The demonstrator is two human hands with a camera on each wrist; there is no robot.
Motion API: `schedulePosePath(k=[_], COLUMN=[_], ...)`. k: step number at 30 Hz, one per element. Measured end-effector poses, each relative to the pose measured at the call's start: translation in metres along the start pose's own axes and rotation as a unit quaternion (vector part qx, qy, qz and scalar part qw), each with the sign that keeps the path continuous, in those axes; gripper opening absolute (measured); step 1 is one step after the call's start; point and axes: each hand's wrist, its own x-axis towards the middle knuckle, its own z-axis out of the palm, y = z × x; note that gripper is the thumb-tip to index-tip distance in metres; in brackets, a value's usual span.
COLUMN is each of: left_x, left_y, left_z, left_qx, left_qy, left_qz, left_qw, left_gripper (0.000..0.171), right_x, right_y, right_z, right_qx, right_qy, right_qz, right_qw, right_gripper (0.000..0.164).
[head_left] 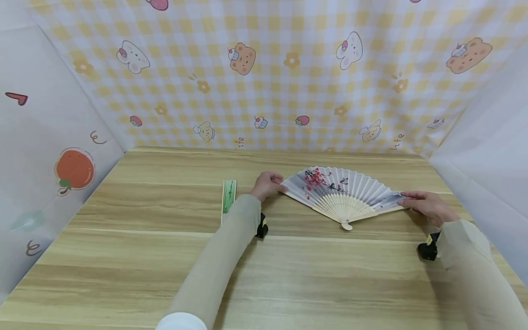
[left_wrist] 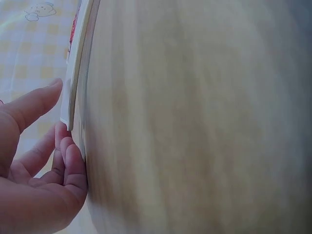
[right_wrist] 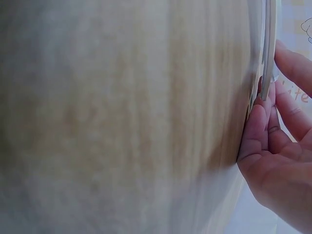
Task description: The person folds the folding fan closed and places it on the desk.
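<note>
A folding fan (head_left: 346, 204) is spread wide over the wooden table, its pale pleated leaf printed with red blossoms and dark birds. Its slatted ribs meet at a pivot toward the near side. My left hand (head_left: 266, 185) holds the fan's left end; in the left wrist view the thumb is at the upper face of the outer rib (left_wrist: 73, 92) and the fingers are beneath its tip. At the opposite end my right hand (head_left: 431, 206) pinches the fan between thumb and fingers, with fingertips tucked under the rib (right_wrist: 267, 63) in the right wrist view.
A narrow green-and-white box (head_left: 228, 195) lies left of the left hand, partly hidden by the sleeve. Black wrist devices (head_left: 428, 247) sit below both wrists. A yellow checked curtain (head_left: 268, 82) backs the table (head_left: 313, 284), with white cloth at both sides.
</note>
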Motion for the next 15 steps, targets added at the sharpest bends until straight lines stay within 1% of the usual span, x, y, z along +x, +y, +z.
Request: schedulePosePath(k=[7,15], left_x=[0.0011,0.0015], left_y=[0.0001,-0.0015], left_z=[0.0011,0.0001], left_qx=[0.001,-0.001], left_qy=[0.002,0.005], left_qz=[-0.009,-0.018], left_qw=[1.0000,0.9998], left_gripper=[0.037,0.034], right_x=[-0.0047,-0.0052], right_y=[-0.0015,-0.0018], right_z=[-0.0016,-0.0039], right_qx=[-0.013,0.014], right_qy=[-0.002,-0.005], right_qz=[0.004,0.005], right_qw=[1.000,1.000], right_gripper=[0.076,0.073])
